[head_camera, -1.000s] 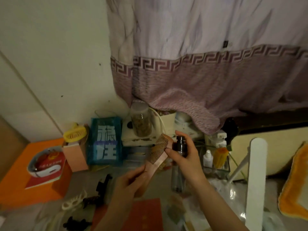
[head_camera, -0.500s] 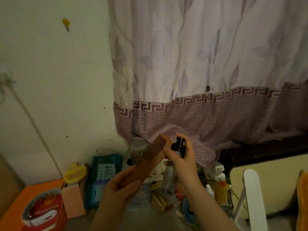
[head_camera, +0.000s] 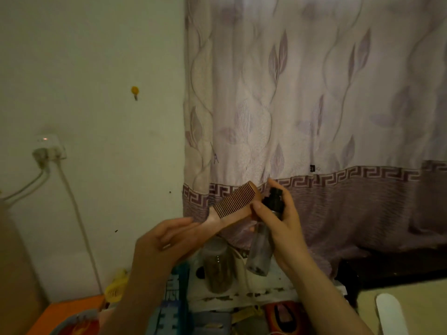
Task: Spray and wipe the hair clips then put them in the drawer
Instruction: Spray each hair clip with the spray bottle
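- Head view has tilted higher than before: we now see a wall socket [head_camera: 49, 147].
- Our left hand [head_camera: 160, 245] still grips the comb [head_camera: 235, 204]; our right hand [head_camera: 281, 228] still clasps the spray bottle [head_camera: 262, 250].

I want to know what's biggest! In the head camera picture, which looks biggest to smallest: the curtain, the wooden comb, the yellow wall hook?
1. curtain
2. wooden comb
3. yellow wall hook

The comb is nearer the camera, so it looks bigger.

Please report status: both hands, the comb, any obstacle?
Left hand holds wooden comb by handle. Right hand grips spray bottle, nozzle at comb teeth. Nothing between them.
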`<control>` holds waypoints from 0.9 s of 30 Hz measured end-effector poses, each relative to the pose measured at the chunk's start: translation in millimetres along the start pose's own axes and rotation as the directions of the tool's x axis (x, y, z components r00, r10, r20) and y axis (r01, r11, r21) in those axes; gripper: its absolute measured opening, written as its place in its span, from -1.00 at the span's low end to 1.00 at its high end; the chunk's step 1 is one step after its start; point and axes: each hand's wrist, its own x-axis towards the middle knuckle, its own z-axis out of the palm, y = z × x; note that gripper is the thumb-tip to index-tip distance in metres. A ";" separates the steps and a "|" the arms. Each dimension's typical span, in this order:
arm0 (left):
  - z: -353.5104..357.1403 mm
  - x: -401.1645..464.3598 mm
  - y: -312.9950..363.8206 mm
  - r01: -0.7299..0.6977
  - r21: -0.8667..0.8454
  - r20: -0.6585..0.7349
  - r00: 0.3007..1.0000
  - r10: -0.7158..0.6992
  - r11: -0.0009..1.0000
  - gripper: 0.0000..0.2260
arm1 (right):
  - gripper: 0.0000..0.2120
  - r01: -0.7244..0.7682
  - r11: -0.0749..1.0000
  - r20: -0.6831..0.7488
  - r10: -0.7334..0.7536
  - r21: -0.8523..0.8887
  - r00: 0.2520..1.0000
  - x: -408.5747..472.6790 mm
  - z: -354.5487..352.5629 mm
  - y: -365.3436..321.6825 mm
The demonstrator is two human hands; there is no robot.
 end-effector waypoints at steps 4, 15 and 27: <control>-8.6 19.6 20.5 -0.086 0.043 -0.104 0.991 0.090 0.995 -0.70 | -0.47 -0.002 0.998 0.142 -0.008 0.070 0.990 11.4 1.5 -21.7; -24.9 47.2 56.0 -0.166 -0.053 -0.160 0.975 0.156 0.985 -0.67 | -0.51 -0.072 0.924 0.380 -0.083 0.376 0.921 33.7 -7.2 -57.1; -3.7 65.4 68.2 -0.203 -0.051 -0.141 0.971 0.194 0.978 -0.74 | -0.62 0.433 0.872 0.288 -0.364 -0.231 0.886 32.6 17.3 -75.1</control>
